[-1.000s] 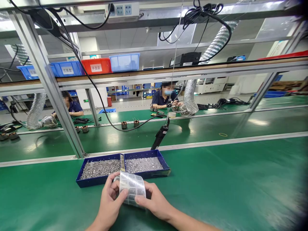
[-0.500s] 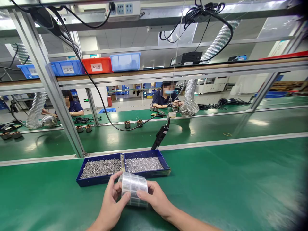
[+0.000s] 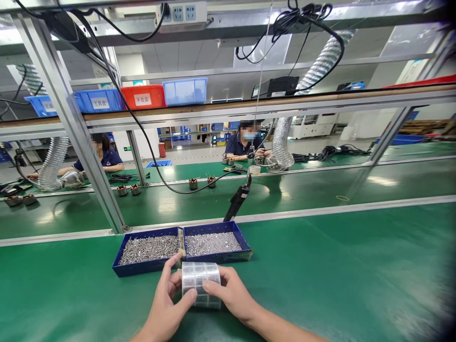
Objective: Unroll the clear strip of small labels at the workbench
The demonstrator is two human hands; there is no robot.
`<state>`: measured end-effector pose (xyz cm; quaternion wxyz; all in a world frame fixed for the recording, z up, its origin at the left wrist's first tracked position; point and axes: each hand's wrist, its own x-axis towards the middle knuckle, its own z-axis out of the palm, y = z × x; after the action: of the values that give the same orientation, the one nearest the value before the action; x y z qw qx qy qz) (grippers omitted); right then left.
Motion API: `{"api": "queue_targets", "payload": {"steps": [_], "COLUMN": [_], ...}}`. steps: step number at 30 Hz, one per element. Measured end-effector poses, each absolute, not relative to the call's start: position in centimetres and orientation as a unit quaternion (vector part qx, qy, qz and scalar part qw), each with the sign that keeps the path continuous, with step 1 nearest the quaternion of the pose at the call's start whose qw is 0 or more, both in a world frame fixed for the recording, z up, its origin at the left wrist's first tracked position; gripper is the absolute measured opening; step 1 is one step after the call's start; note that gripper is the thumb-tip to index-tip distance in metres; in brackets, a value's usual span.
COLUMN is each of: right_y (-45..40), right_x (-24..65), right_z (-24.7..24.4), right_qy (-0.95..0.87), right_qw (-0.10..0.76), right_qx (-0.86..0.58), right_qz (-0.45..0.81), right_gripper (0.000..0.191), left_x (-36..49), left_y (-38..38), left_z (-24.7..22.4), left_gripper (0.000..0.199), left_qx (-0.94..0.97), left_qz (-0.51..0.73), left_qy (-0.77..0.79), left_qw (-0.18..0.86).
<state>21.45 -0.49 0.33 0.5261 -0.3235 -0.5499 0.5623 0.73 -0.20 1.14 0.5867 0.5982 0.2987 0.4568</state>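
A roll of silvery labels is held between both hands over the green bench, just in front of the blue screw trays. My left hand grips its left end, with the thumb on the face of the roll and the index finger stretched up beside it. On the right end, my right hand is closed, its thumb pressing the front. Fingers behind the roll are partly hidden. Beyond my hands, the left blue tray holds long screws and the right blue tray holds small shiny metal parts.
A black electric screwdriver hangs behind the trays. Several motor stators stand on the green conveyor belt. An aluminium post rises at left. Two co-workers sit across the line. Bins line the shelf above.
The label roll has turned slightly and sits a little lower, its face now squarer to me. My left thumb has shifted right. The stators on the belt have moved slightly right.
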Motion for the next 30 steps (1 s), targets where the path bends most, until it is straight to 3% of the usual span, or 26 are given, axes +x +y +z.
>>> {"api": "queue_targets", "payload": {"steps": [7,13,19,23,30], "right_y": [-1.3,-1.3,-0.5,-0.7,-1.6], "right_x": [21.0,21.0,21.4,21.3,20.9], "right_z": [1.4,1.1,0.4,0.6,1.0], "right_qy": [-0.582,-0.606,-0.546,-0.557,-0.629], "right_qw": [0.518,0.516,0.534,0.522,0.503], "right_qx": [-0.262,-0.309,-0.314,-0.285,-0.311], "right_qz": [0.569,0.521,0.565,0.58,0.505], "right_gripper": [0.047,0.036,0.042,0.044,0.037], "left_x": [0.7,0.8,0.7,0.7,0.7], "left_y": [0.0,-0.2,-0.6,-0.3,-0.1], "left_z": [1.7,1.8,1.4,1.4,1.8], "left_gripper": [0.085,0.089,0.09,0.084,0.088], "left_qx": [0.562,0.554,0.611,0.592,0.547], "left_qz": [0.501,0.501,0.444,0.473,0.505], "left_qy": [0.324,0.316,0.31,0.318,0.314], "left_qw": [0.572,0.585,0.577,0.569,0.589]}}
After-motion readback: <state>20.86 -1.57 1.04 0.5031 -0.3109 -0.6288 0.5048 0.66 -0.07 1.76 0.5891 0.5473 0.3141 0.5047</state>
